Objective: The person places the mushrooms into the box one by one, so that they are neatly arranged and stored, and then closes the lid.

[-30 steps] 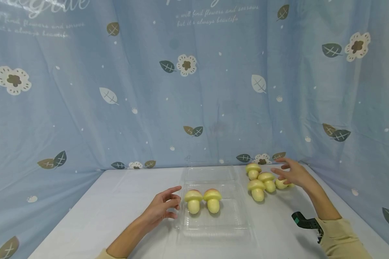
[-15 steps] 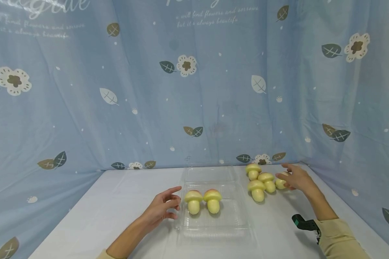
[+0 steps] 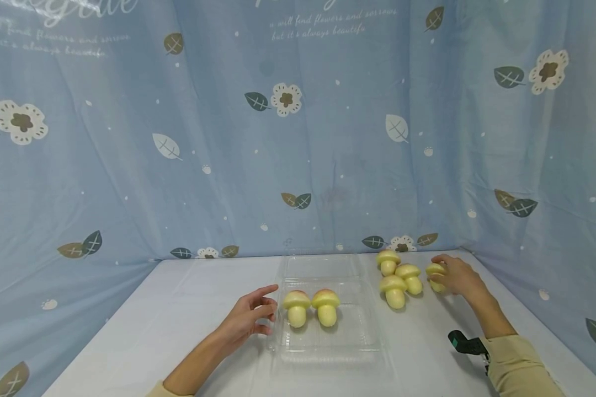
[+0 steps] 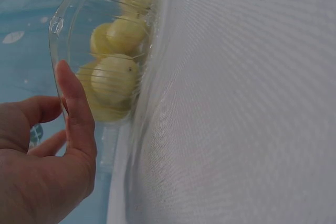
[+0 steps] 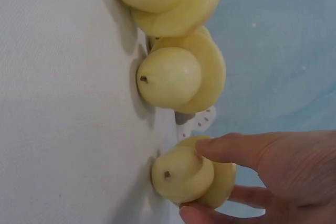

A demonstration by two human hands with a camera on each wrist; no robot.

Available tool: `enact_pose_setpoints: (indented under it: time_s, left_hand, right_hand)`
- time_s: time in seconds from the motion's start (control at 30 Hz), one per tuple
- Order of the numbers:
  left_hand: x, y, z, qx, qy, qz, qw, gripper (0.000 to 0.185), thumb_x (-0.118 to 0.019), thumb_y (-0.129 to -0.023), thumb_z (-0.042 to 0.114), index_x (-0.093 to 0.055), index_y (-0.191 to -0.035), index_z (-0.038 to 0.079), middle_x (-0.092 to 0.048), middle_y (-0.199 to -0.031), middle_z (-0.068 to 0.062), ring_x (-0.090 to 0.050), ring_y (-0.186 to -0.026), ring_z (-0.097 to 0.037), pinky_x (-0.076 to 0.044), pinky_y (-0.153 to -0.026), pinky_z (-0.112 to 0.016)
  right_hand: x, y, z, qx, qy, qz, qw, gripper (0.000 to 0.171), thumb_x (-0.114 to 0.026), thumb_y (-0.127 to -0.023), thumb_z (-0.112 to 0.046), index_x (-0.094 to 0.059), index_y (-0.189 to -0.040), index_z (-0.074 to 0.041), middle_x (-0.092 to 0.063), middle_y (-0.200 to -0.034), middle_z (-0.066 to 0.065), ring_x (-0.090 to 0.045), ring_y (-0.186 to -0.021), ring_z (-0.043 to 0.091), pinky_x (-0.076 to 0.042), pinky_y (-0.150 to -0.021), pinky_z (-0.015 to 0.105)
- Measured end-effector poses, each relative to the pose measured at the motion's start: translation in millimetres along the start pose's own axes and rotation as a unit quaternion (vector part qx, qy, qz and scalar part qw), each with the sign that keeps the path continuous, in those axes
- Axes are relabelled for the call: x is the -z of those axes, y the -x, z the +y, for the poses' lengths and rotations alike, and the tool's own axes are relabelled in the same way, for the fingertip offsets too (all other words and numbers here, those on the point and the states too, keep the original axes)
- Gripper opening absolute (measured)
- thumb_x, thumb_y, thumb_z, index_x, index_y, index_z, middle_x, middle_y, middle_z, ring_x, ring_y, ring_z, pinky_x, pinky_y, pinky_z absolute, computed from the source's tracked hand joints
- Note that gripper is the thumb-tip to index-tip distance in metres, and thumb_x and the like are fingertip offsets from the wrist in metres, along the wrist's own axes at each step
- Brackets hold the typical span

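Fingers and thumb of the right hand (image 3: 457,277) pinch one smooth yellow mushroom (image 5: 193,174) at the table's far right, just beside three loose mushrooms (image 3: 396,275) and near the cloth backdrop (image 3: 526,165). Bare tabletop (image 3: 189,309) lies well apart to the left. The left hand (image 3: 248,317), fingers relaxed, seems to touch the clear plastic tray (image 3: 328,353) holding two mushrooms (image 3: 312,306).

Yellow toy mushroom (image 3: 435,274) (image 5: 191,177) with pink-tinged cap, lying on its side on white table, rightmost of four loose mushrooms, pinched at stem and cap by right hand (image 3: 458,276)
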State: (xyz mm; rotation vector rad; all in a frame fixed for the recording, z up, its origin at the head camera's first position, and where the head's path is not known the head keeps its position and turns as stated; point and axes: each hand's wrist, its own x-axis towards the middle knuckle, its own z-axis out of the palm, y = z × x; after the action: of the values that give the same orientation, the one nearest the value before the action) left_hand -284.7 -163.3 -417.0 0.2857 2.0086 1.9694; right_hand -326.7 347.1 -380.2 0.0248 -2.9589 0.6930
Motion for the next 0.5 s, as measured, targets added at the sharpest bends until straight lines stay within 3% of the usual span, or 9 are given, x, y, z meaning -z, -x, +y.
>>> enact_pose_setpoints:
  time_s: [0.13, 0.5]
  left_hand:
    - [0.1, -0.1, 0.3, -0.002, 0.001, 0.000, 1.0000, 0.065, -0.065, -0.094, 0.015, -0.036, -0.151, 0.010, -0.053, -0.109, -0.005, -0.058, -0.081, -0.013, -0.056, -0.060, -0.025]
    - [0.0, 0.1, 0.6, -0.006, 0.000, -0.004, 1.0000, 0.064, -0.063, -0.095, 0.015, -0.035, -0.152, 0.009, -0.052, -0.114, -0.009, -0.058, -0.082, -0.013, -0.056, -0.061, -0.025]
  right_hand:
    - [-1.1, 0.5, 2.9, 0.000, 0.021, 0.008, 1.000, 0.052, -0.067, -0.091, -0.021, -0.048, -0.133, 0.004, -0.048, -0.124, 0.038, -0.052, -0.106, 0.051, -0.045, -0.074, 0.058]
    - [0.8, 1.7, 5.6, -0.025, 0.012, -0.004, 1.000, 0.052, -0.066, -0.091, -0.027, -0.051, -0.132, 0.002, -0.049, -0.125, 0.037, -0.051, -0.107, 0.052, -0.044, -0.073, 0.060]
